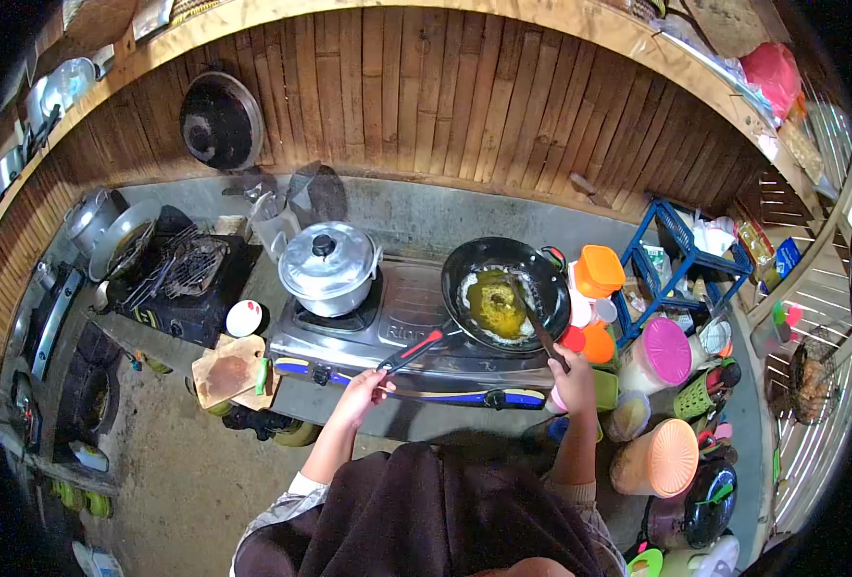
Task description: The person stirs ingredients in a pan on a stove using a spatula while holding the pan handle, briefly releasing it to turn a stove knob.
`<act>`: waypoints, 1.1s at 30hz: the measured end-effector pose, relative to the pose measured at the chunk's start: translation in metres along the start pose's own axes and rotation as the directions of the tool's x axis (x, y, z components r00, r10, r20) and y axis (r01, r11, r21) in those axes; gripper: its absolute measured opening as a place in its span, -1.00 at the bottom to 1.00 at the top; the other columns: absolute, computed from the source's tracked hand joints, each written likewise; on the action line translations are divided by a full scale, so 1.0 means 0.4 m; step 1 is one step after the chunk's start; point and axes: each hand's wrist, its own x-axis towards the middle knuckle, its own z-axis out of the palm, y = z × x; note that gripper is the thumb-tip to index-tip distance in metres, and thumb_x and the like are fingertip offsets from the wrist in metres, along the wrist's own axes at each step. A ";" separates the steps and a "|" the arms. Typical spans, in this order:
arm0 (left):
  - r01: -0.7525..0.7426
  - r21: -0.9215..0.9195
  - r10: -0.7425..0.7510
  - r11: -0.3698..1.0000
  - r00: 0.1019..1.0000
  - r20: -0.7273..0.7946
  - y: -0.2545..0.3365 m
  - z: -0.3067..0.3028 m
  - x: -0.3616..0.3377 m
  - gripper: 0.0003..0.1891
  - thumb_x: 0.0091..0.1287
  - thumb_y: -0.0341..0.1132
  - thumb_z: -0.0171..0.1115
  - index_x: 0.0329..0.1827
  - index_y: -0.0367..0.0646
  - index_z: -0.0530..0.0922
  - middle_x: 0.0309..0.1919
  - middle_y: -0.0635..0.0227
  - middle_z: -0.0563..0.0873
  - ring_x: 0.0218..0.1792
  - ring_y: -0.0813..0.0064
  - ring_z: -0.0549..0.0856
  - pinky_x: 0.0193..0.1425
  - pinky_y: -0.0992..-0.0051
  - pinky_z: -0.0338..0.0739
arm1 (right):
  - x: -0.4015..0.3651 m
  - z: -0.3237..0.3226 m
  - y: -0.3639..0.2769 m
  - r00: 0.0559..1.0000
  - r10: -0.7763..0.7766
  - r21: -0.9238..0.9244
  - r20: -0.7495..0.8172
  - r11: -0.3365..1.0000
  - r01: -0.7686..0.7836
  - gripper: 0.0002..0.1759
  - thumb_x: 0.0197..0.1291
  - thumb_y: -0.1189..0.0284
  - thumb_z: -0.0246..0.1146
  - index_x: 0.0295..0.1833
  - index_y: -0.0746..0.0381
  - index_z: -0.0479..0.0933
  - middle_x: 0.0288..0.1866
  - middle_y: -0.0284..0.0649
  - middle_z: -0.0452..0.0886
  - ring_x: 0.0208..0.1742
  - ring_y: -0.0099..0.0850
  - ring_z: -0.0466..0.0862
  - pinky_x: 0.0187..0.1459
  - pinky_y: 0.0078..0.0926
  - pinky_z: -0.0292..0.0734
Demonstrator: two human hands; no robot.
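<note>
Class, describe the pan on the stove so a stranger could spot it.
Find the silver stove at the centre. On its right side sits a black pan with a dark utensil inside. Unlike the lidded silver pot nearby, it is open, showing yellow contents.

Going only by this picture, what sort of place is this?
Probably a home kitchen: it has a stove, a lidded pot on it and a frying pan with something yellow inside.

i count one wok (pixel 484 252) and one lidded pot (pixel 326 274) on the stove (pixel 407 298), one blue rack (pixel 678 226) right of it, one pan (pixel 222 120) hanging behind-left.
</note>
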 end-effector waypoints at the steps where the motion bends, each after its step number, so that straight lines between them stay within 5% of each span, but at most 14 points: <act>1: 0.013 0.020 -0.013 1.000 1.000 -0.016 0.003 0.002 -0.003 -0.77 0.34 -0.15 -0.01 -0.20 -0.10 0.49 -0.48 0.52 0.62 -0.57 0.77 0.41 -0.48 0.72 0.24 | 0.004 0.003 -0.003 1.000 0.021 0.012 -0.013 1.000 -0.021 -0.63 0.06 0.30 0.22 0.05 0.05 0.51 -0.04 -0.08 0.57 0.00 -0.13 0.55 0.03 -0.32 0.41; 21: 0.023 -0.018 -0.024 1.000 0.999 -0.032 -0.003 -0.015 0.013 -0.79 0.33 -0.15 -0.03 -0.25 -0.08 0.45 -0.47 0.47 0.63 -0.54 0.74 0.43 -0.43 0.67 0.28 | -0.090 -0.088 0.028 1.000 -0.014 0.080 0.006 0.997 0.014 -0.64 0.00 0.42 0.25 -0.03 0.26 0.51 -0.10 0.02 0.58 -0.01 -0.11 0.56 0.05 -0.33 0.41; 23: 0.049 -0.005 -0.049 0.999 0.998 -0.032 0.002 -0.015 0.013 -0.81 0.34 -0.16 -0.04 -0.24 -0.08 0.43 -0.46 0.46 0.63 -0.54 0.73 0.43 -0.44 0.67 0.27 | -0.113 -0.108 0.022 0.995 -0.092 0.007 -0.046 0.996 0.093 -0.65 0.00 0.48 0.25 -0.03 0.32 0.51 -0.30 0.03 0.61 -0.24 -0.26 0.66 -0.21 -0.44 0.48; 33: 0.045 -0.046 -0.047 0.998 0.998 -0.040 0.019 -0.002 0.003 -0.81 0.35 -0.19 -0.07 -0.20 -0.10 0.42 -0.46 0.43 0.64 -0.55 0.71 0.44 -0.45 0.65 0.25 | -0.197 -0.256 -0.092 0.994 0.103 -0.030 -0.038 0.994 -0.105 -0.66 -0.04 0.49 0.28 -0.07 0.27 0.56 -0.24 0.03 0.62 -0.28 -0.22 0.64 -0.17 -0.40 0.48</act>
